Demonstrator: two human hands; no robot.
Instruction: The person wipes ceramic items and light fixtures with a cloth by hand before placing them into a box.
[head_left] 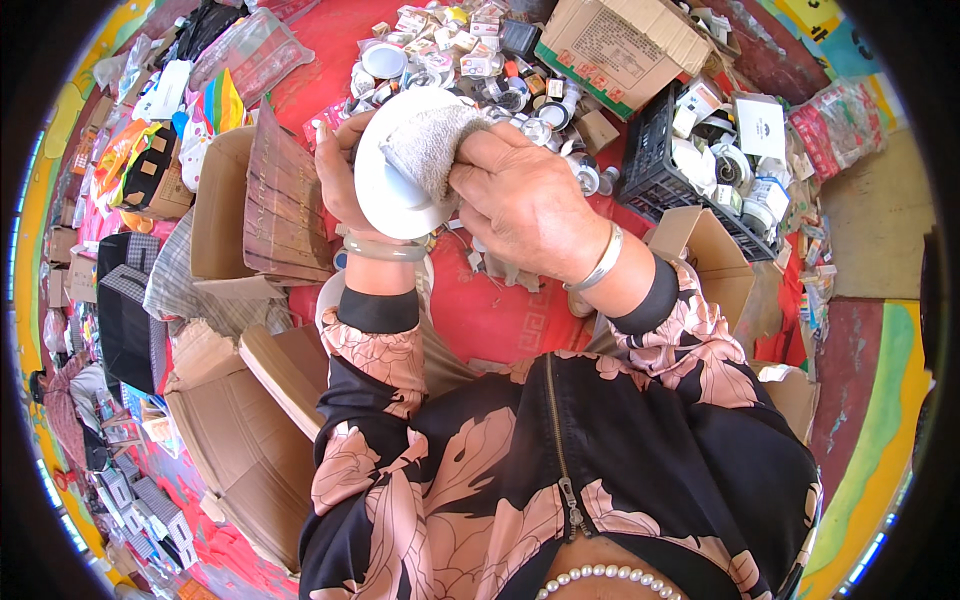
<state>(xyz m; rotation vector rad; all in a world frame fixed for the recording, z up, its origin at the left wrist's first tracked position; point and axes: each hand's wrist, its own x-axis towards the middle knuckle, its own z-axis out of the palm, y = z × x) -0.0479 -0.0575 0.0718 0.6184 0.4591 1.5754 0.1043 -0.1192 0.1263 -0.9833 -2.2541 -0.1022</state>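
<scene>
Up in front of my chest, my left hand point(343, 185) grips a smooth white round piece point(388, 195), dish-shaped like a light fitting, with its wide rim tilted towards me. Most of those fingers are hidden behind it. My right hand point(530, 205) is closed on a grey cloth point(430, 150) and presses it against the inside of the white piece. Part of the inner surface is covered by the cloth. Beyond both hands lies a pile of small boxes and light fittings point(510, 95).
A black plastic crate point(645, 150) full of fittings stands at the right, near a tipped cardboard box point(625, 50). Open cartons point(225, 190) stand close on my left, with another carton point(235, 440) nearer. Red cloth point(480, 320) covers the floor below my hands.
</scene>
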